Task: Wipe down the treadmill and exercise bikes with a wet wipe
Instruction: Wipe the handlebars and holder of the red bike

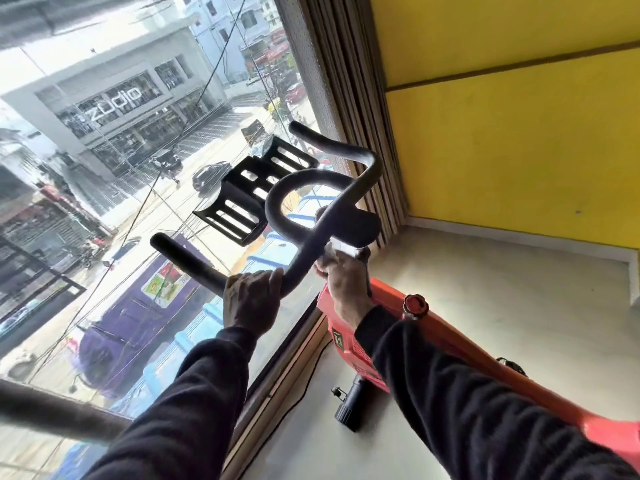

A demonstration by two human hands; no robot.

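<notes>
Gripping the black handlebar (313, 233), left hand (251, 301) curls around it; right hand (341, 273) pinches the white wet wipe (341, 247) against the bar's centre.

Person's wearing long dark sleeves (194, 393) on both arms, cuffs ending right at the wrists, bare hands (251, 301) showing.

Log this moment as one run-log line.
stage: wiping bike handlebar | left hand: grips bar | right hand: holds wet wipe at stem | bike frame: orange
</notes>
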